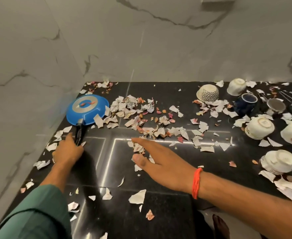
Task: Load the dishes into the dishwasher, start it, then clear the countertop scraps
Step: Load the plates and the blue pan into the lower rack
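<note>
Right, you've got the blue frying pan point(87, 109) upside down at 10 o'clock on the black worktop point(159, 213), tucked in the corner by the marble wall. Your left hand point(68, 150) has its grip curled round the black handle point(79, 135). Right hand point(152, 157) hovers mid-worktop, fingers straight and spread, holding nothing.

Looks like the loading step, pan first. Judgement calls:
- Scraps point(133, 114) sit on the pan base and lean on its rim. Tip them off over the worktop before carrying it.
- Lift straight up, don't drag through the paper.
- Support the rim with your right hand when you flip it.

Overturned bowls and cups point(260, 127) cluster at 2 to 3 o'clock, well apart from the pan. Dishwasher isn't in view.
</note>
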Motion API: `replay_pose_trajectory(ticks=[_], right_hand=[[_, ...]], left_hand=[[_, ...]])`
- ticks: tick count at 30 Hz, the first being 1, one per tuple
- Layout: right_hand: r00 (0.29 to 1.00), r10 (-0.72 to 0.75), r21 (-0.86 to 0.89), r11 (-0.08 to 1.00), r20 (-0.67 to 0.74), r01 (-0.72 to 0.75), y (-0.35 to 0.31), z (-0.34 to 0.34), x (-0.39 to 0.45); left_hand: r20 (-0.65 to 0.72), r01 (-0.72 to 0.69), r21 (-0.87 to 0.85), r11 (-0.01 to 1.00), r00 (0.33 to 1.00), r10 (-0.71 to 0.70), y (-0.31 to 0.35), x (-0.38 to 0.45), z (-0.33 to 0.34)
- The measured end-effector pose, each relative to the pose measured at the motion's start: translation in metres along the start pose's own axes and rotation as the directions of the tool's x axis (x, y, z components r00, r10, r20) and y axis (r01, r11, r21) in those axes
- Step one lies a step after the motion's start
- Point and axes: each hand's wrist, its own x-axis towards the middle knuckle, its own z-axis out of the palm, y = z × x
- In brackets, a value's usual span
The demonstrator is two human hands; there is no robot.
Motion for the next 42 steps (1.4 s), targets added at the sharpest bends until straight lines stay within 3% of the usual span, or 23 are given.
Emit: replay_pose_trajectory(ticks=[6,8,14,17,19,21,23,25,33,37,42], right_hand=[[1.000,0.019,0.001,1.000,-0.016,-0.019,-0.001,-0.005,0.008],[1.000,0.015,0.006,1.000,-0.013,-0.015,-0.002,-0.009,0.008],[1.000,-0.002,0.033,0.999,-0.013,0.002,-0.003,-0.015,0.004],[1.000,-0.024,0.043,0.999,-0.009,0.024,-0.005,-0.014,-0.001],[0.999,-0.042,0.057,0.998,-0.001,0.042,-0.007,-0.013,-0.004],[0.998,-0.063,0.065,0.996,0.010,0.062,-0.010,-0.013,-0.007],[0.996,-0.082,0.065,0.995,0.022,0.081,-0.012,-0.014,-0.010],[0.995,-0.090,0.078,0.993,0.041,0.087,-0.016,-0.014,-0.014],[0.977,-0.117,0.163,0.983,0.178,0.088,-0.031,0.002,-0.037],[0.965,-0.068,0.182,0.983,0.254,0.022,-0.023,0.016,-0.046],[0.953,0.016,0.160,0.985,0.304,-0.068,-0.001,0.026,-0.065]], left_hand=[[0.233,0.227,-0.214,0.950,0.957,-0.176,0.015,0.017,-0.003],[0.241,0.275,-0.270,0.923,0.947,-0.212,0.021,0.011,-0.003],[0.260,0.277,-0.499,0.821,0.952,-0.163,0.044,-0.022,-0.010],[0.160,0.184,-0.641,0.746,0.982,-0.105,0.052,-0.046,-0.011],[0.005,0.071,-0.609,0.790,0.996,-0.086,0.051,-0.071,-0.011],[-0.213,-0.050,-0.468,0.883,0.975,-0.058,0.050,-0.098,-0.012],[-0.439,-0.158,-0.307,0.939,0.899,0.007,0.050,-0.124,-0.017],[-0.543,-0.225,-0.211,0.951,0.836,0.077,0.045,-0.144,-0.023],[-0.435,-0.193,0.006,0.981,0.883,0.176,0.032,-0.191,-0.036],[-0.375,-0.107,-0.008,0.994,0.922,0.096,0.031,-0.211,-0.035],[-0.299,-0.035,-0.147,0.989,0.954,-0.011,0.029,-0.236,-0.032]])
